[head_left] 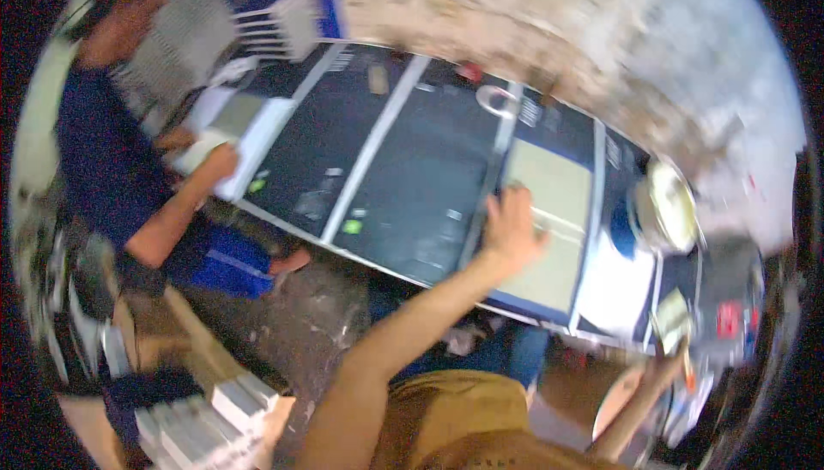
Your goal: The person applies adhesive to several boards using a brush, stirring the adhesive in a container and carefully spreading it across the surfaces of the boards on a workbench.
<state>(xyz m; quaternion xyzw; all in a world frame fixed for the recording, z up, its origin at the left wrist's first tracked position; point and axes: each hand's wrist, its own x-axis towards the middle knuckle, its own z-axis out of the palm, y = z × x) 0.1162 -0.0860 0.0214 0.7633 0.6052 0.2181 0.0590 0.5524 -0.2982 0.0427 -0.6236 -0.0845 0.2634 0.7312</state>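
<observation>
A blue cover sheet [530,303] lies on the dark table, bearing two cream boards [550,180] with a narrow strip between them. My left hand [512,225] reaches over the left edge of these boards, fingers apart, holding nothing I can see. At the lower right, my right hand [674,357] is blurred by motion beside a small pale, flat piece [672,317] and something thin and orange. Whether its fingers grip anything does not show. To the right of the boards is a bright white sheet [615,285].
A white bucket [668,206] stands at the table's right end. A tape roll [496,101] lies at the back. On the left, a co-worker [99,152] handles a white cover with a grey panel [238,118]. White block-like stacks [206,423] sit at the lower left.
</observation>
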